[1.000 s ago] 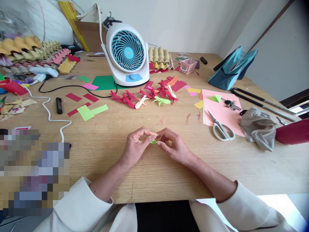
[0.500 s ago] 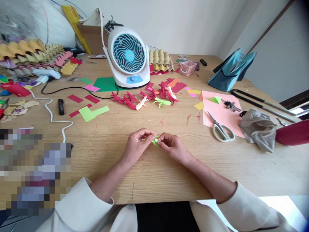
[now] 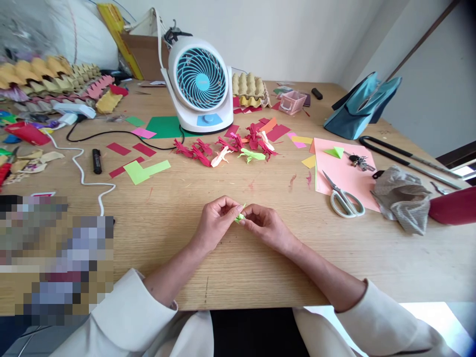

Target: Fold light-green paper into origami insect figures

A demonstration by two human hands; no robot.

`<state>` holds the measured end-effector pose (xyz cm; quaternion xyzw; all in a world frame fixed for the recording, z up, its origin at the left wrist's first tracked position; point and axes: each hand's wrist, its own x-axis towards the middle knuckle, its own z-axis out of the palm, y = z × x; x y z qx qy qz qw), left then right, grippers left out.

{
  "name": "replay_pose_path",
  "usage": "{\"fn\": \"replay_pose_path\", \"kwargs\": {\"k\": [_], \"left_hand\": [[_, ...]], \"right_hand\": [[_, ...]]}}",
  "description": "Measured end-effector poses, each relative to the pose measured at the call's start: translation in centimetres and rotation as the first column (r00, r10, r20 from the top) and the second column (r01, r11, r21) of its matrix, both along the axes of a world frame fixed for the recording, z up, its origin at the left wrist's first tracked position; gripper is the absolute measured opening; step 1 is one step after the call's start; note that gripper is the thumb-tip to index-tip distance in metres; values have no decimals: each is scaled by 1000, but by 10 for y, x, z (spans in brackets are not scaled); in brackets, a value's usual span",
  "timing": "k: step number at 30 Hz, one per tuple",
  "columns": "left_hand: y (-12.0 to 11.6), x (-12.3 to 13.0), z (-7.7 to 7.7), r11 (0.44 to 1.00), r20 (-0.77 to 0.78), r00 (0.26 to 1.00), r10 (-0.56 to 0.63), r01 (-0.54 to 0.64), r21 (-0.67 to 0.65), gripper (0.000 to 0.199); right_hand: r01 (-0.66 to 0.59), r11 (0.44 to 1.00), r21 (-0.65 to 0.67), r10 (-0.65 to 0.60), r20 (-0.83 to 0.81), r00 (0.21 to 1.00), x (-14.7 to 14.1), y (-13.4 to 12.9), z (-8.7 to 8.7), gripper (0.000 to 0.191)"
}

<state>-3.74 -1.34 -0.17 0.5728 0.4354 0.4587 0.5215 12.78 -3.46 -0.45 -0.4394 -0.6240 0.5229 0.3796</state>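
A small folded piece of light green paper (image 3: 240, 217) is pinched between my two hands above the table's near middle. My left hand (image 3: 218, 221) grips it from the left with thumb and forefinger. From the right, my right hand (image 3: 268, 225) holds it the same way, and the fingertips of both hands nearly meet. Much of the paper is hidden by the fingers. Beyond the hands lies a row of folded paper figures, among them red ones (image 3: 201, 151), a pale peach one (image 3: 220, 156) and a light green one (image 3: 252, 155).
A white and blue fan (image 3: 203, 84) stands at the back. Scissors (image 3: 342, 196), keys (image 3: 360, 162) and a folded green triangle (image 3: 334, 151) lie on pink paper (image 3: 323, 181) at right. Red paper strips (image 3: 118, 148), an L-shaped green sheet (image 3: 145, 172) and a black marker (image 3: 96, 161) lie left.
The fingers have shifted slightly around the green paper, and a thin tip now sticks up between them. The whole view has moved a little.
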Motion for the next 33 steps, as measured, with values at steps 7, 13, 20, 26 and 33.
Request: {"fn": "replay_pose_path", "kwargs": {"k": [7,13,20,26,33], "left_hand": [[-3,6,-4,998,-110,992,54,-53,20,18],[-1,1,1,996,-161,987,-9,22,81,17],[2,-4,3,994,-183,981,-71,85,66,19],[2,-3,2,996,-131,988,-88,91,20,24],[1,-3,9,996,-142,986,-88,89,-3,26]], "right_hand": [[60,997,58,-65,85,994,-3,-2,-6,19],[71,995,70,-79,115,990,-2,-1,-8,12],[43,993,109,-57,125,991,-2,-2,-9,9],[11,986,164,-33,134,990,-1,-2,-5,3],[-20,989,146,-1,143,990,0,-2,-6,3]]}}
